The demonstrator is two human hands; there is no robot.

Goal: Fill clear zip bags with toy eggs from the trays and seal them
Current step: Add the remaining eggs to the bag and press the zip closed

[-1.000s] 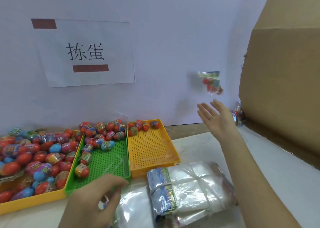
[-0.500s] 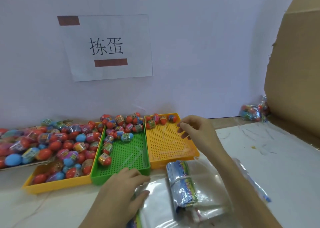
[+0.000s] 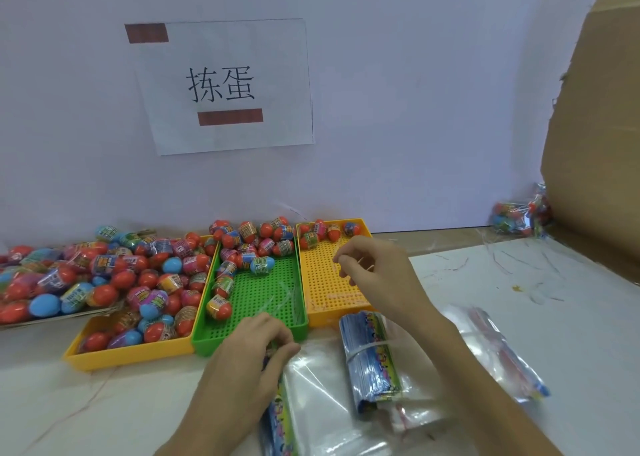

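Clear plastic zip bag (image 3: 322, 400) with a colourful printed top strip is lying flat on the white tabletop (image 3: 519, 317) at the near edge. The left hand (image 3: 249, 351) is pinching that strip with curled fingers. The right hand (image 3: 377, 272) is hovering over the right-side yellow perforated tray (image 3: 325, 292), fingers loosely curled, nothing showing between them.

A banded bundle of unused zip bags (image 3: 372, 355) is lying just right of the held bag, beneath the right forearm. A green perforated plastic tray (image 3: 266, 292) is sitting beyond the left hand, touching the right-side yellow perforated tray.

Red, blue and pink toy eggs (image 3: 247, 232) are crowding its far end. A few are lying at the far end of the right-side yellow perforated tray, and many more are filling the left-side yellow tray (image 3: 131, 357).

Filled bags (image 3: 512, 216) are resting beside the brown cardboard box (image 3: 595, 143), far right.
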